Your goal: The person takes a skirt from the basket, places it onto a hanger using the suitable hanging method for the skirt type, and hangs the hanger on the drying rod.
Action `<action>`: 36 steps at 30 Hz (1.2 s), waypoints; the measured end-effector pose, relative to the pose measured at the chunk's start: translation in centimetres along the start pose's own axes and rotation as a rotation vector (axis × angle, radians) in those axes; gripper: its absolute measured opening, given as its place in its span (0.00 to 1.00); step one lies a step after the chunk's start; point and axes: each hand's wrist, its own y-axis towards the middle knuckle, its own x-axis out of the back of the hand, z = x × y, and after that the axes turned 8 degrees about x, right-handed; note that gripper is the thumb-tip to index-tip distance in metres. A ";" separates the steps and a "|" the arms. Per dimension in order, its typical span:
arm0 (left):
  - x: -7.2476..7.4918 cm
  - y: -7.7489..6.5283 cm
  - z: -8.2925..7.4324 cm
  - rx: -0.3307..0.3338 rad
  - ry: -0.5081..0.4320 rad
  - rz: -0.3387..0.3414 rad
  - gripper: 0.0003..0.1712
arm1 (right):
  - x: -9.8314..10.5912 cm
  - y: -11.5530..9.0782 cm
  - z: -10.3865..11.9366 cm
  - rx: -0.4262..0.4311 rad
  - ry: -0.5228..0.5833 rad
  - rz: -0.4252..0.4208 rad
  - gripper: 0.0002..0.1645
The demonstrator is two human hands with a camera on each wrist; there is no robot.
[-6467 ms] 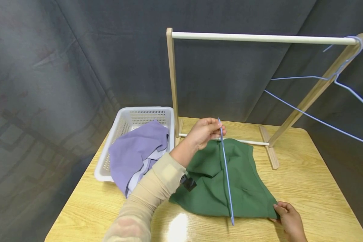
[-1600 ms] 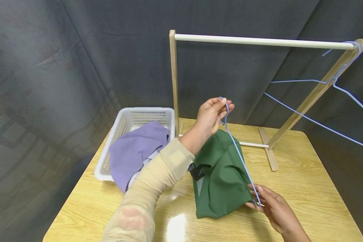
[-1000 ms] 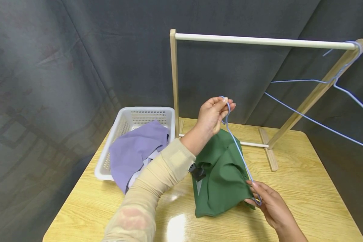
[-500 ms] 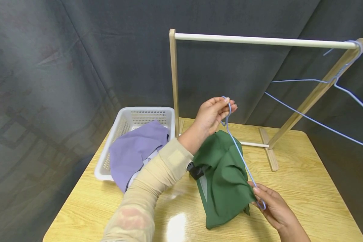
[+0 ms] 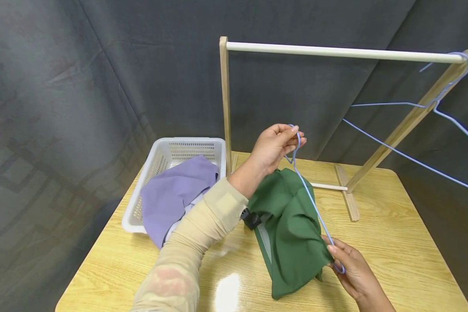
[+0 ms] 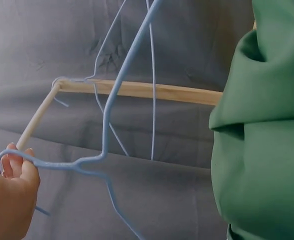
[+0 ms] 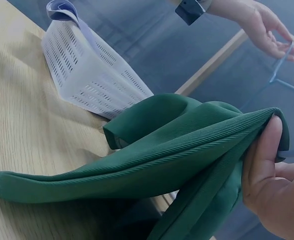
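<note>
Thumb and fingers of my left hand (image 5: 274, 145) pinch the hook of a blue wire hanger (image 5: 308, 193), raised above the table and seen nearly edge-on. A green garment (image 5: 292, 234), draped and folded, hangs beside the hanger down to the tabletop. At the hanger's lower corner, my right hand (image 5: 352, 268) grips the garment's edge, its thumb by the wire. The right wrist view shows its fingers (image 7: 269, 145) tucked against the garment (image 7: 187, 140). In the left wrist view, the hook lies over the left hand (image 6: 12, 195). Part of the hanger is hidden behind the cloth.
A white perforated basket (image 5: 134, 216) with purple clothing (image 5: 175, 186) stands at the left. Behind the hands rises a wooden rack with a white rail (image 5: 335, 51). Another blue hanger (image 5: 407, 160) hangs at its right end. The wooden table (image 5: 398, 242) runs beneath.
Over the longer span, the garment goes from spread flat to gathered and lifted beside the hanger, and the left hand rises. Lately the right hand shifts slightly right and down with the hanger's corner.
</note>
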 end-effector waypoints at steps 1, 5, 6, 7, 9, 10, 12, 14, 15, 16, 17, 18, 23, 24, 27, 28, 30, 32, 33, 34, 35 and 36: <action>0.1 0.0 -0.1 -0.006 0.036 -0.001 0.03 | 0.0 0.0 0.0 0.000 -0.009 -0.010 0.22; 0.5 -0.2 -0.3 -0.014 0.181 -0.010 0.05 | 0.0 -0.1 0.0 0.007 -0.026 -0.029 0.22; 0.6 -0.2 -0.4 -0.014 0.212 -0.015 0.06 | 0.0 -0.1 0.1 0.005 -0.020 -0.025 0.22; 0.6 -0.2 -0.4 -0.018 0.238 -0.019 0.07 | 0.0 -0.2 0.1 0.006 -0.013 -0.020 0.22; 0.8 -0.2 -0.3 -0.015 0.276 -0.023 0.09 | 0.0 -0.3 0.2 0.007 -0.004 -0.024 0.22; 0.9 -0.2 -0.3 -0.016 0.286 -0.023 0.09 | 0.1 -0.4 0.2 0.007 0.003 -0.026 0.22; 1.2 -0.2 -0.3 -0.021 0.298 -0.019 0.09 | 0.1 -0.5 0.3 0.005 0.008 -0.030 0.23; 1.6 -0.1 -0.2 -0.032 0.305 -0.016 0.08 | 0.2 -0.7 0.3 0.003 0.002 -0.031 0.23; 1.8 -0.1 -0.1 -0.038 0.303 -0.015 0.08 | 0.3 -0.7 0.4 0.003 0.004 -0.028 0.23; 2.0 0.0 -0.1 -0.042 0.301 -0.017 0.07 | 0.3 -0.8 0.4 0.003 0.003 -0.024 0.24; 2.2 0.0 0.0 -0.044 0.298 -0.022 0.07 | 0.4 -0.8 0.4 0.002 0.003 -0.019 0.24; 2.5 0.1 0.1 -0.044 0.294 -0.025 0.07 | 0.4 -0.9 0.4 0.002 0.007 -0.011 0.24; 3.7 0.5 0.7 -0.022 0.290 -0.061 0.06 | 0.6 -1.0 0.5 0.014 0.031 0.044 0.25; 4.0 0.6 0.8 -0.018 0.292 -0.069 0.06 | 0.6 -1.1 0.5 0.015 0.032 0.050 0.25; 4.8 0.8 1.2 -0.012 0.293 -0.101 0.06 | 0.7 -1.2 0.6 0.011 0.030 0.058 0.25; 5.1 0.9 1.3 -0.011 0.292 -0.113 0.05 | 0.7 -1.2 0.6 0.009 0.031 0.060 0.25; 5.6 1.1 1.5 -0.006 0.292 -0.138 0.05 | 0.7 -1.2 0.7 0.007 0.041 0.065 0.26; 6.1 1.3 1.8 0.004 0.293 -0.164 0.04 | 0.6 -1.2 0.7 0.009 0.059 0.074 0.26; 6.4 1.3 2.0 0.011 0.295 -0.176 0.04 | 0.6 -1.3 0.7 0.008 0.069 0.075 0.26; 6.7 1.4 2.1 0.019 0.298 -0.187 0.04 | 0.6 -1.3 0.7 0.010 0.079 0.079 0.26; 6.9 1.5 2.2 0.028 0.304 -0.198 0.04 | 0.6 -1.3 0.8 0.011 0.086 0.083 0.26; 7.2 1.6 2.4 0.036 0.311 -0.209 0.04 | 0.6 -1.3 0.8 0.011 0.094 0.087 0.27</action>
